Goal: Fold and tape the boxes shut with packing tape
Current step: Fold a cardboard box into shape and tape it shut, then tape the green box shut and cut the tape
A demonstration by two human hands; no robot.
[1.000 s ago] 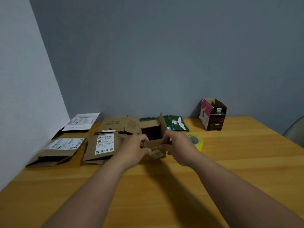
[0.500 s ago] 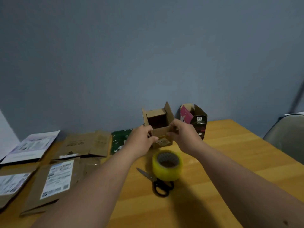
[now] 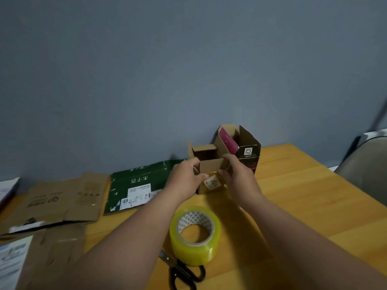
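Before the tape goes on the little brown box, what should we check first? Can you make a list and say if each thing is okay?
1. Both hands on the box: left hand and right hand grip the small brown box from either side. Ok.
2. Top flaps folded flat: they stand open, the inside shows. Not ok.
3. Tape within reach: the yellow tape roll stands on the table, nearer than the box. Ok.
4. Scissors ready: the black scissors lie by the roll. Ok.
5. Loose tape end found: cannot tell.
6. Room around the box: the dark box with a pink flap stands close behind it; whether they touch, cannot tell.
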